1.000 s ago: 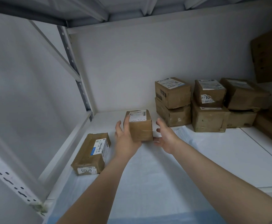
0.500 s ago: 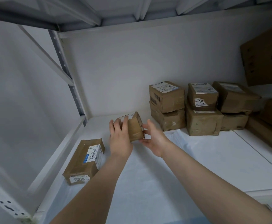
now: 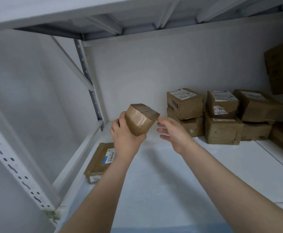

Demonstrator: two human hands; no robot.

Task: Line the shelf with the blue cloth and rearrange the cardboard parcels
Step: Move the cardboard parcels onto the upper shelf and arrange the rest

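My left hand point(image 3: 123, 137) grips a small taped cardboard parcel point(image 3: 141, 119) and holds it tilted in the air above the shelf's left part. Just right of the parcel, my right hand point(image 3: 173, 134) hovers with its fingers spread and does not touch it. A pale blue cloth point(image 3: 154, 185) covers the left and middle of the shelf board. A flat parcel point(image 3: 98, 163) with a barcode label lies on the cloth by the left rail. Several parcels point(image 3: 221, 115) stand stacked two high against the back wall at the right.
The white shelf board point(image 3: 263, 165) is bare at the right of the cloth. A large cardboard box point(image 3: 282, 69) leans at the upper right. A metal upright point(image 3: 90, 84) and a diagonal brace stand at the back left corner. The upper shelf's underside hangs close overhead.
The small parcel has come up off the cloth and turned over, so its taped side shows. My right hand has let go of it and drawn slightly right.
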